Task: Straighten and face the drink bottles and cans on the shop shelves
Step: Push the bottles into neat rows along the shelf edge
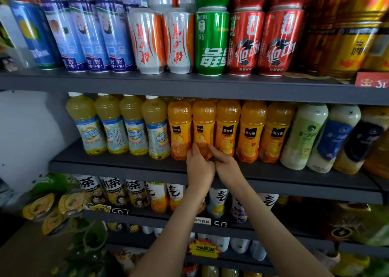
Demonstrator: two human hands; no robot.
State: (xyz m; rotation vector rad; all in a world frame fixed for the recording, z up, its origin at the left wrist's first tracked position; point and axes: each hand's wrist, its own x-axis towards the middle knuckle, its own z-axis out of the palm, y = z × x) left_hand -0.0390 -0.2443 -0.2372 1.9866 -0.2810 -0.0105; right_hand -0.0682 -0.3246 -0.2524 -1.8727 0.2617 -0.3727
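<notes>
A row of orange juice bottles stands on the middle shelf (117,167). Both of my hands grip the base of the second orange juice bottle (203,121) from the left of that row. My left hand (199,167) wraps its left side, and my right hand (224,164) wraps its right side. The bottle's black label faces slightly left, while its neighbours (228,127) to the right face forward. My fingers cover its lower part.
Yellow juice bottles (134,127) stand left of the orange row, milky drink bottles (303,135) right of it. Cans (211,41) fill the shelf above. Tea and sparkling-water bottles (134,192) sit on the shelf below, bagged goods at lower left.
</notes>
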